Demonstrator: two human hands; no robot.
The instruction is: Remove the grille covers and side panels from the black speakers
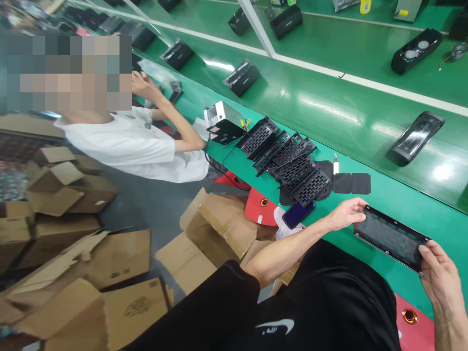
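Both my hands hold a flat black speaker grille panel (391,237) over the green table (402,204) in front of me. My left hand (345,213) pinches its near-left end. My right hand (438,273) grips its right end, thumb on top. Just to the left lies a fanned stack of several black perforated grilles (288,161), with pieces of black fabric (351,183) beside them. A dark phone (298,213) rests at the table's edge near my left forearm.
A co-worker in a white shirt (135,146) leans over the table at left, hands near small parts. A white device (223,119) sits beyond the grilles. Black speaker housings (415,138) ride the green conveyor. Cardboard boxes (73,253) pile on the floor.
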